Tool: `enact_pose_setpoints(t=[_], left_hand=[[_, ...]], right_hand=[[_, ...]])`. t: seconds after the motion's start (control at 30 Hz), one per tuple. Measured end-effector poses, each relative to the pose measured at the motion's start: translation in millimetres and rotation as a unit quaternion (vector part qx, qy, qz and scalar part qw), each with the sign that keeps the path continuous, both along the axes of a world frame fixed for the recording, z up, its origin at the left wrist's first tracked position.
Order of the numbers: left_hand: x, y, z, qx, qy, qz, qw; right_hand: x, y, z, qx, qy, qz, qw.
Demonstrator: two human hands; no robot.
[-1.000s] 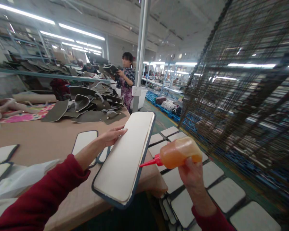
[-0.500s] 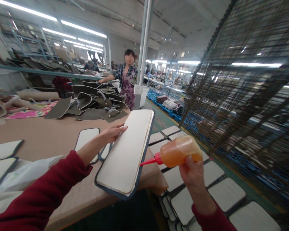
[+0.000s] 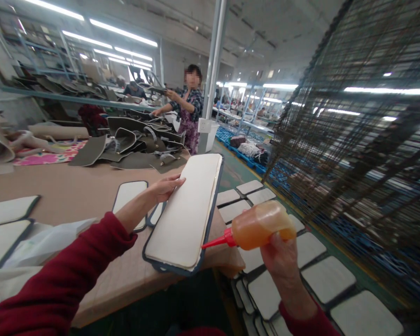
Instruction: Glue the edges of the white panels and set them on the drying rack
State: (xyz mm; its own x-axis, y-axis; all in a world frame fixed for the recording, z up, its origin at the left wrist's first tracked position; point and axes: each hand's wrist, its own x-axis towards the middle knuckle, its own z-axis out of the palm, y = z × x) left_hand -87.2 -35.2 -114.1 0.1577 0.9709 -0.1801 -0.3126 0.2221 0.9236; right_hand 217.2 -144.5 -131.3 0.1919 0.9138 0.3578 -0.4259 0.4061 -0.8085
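Observation:
My left hand (image 3: 166, 187) grips the far left edge of a long white panel (image 3: 184, 212) with rounded corners and a dark blue border, thumb on the white face. The panel is tilted above the table's corner. In my right hand (image 3: 280, 254) is a squeeze bottle (image 3: 259, 225) of amber liquid, lying nearly level, its red nozzle pointing left. The nozzle tip touches or almost touches the panel's right edge near its lower corner. A thin yellowish line runs along that edge.
Similar panels lie on the brown-covered table (image 3: 73, 186) and in stacks (image 3: 327, 277) at the lower right. Grey-green cut pieces (image 3: 133, 144) are heaped at the table's far side. A co-worker (image 3: 189, 109) stands behind them, beside a post (image 3: 213, 60). Dark mesh racking (image 3: 353, 140) rises at right.
The nozzle tip has moved down along the panel's right edge toward the lower corner. The panel's lower end sits slightly higher. The co-worker has lifted a dark piece.

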Motion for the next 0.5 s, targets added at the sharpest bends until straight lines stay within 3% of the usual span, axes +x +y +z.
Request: enact_pose_setpoints(t=[0.5], left_hand=[[-1.0,-3.9,4.5,-0.024,0.022,0.049,0.998]], right_hand=[[0.5,-12.7,-6.8,-0.001,-0.019,-0.007,1.000]])
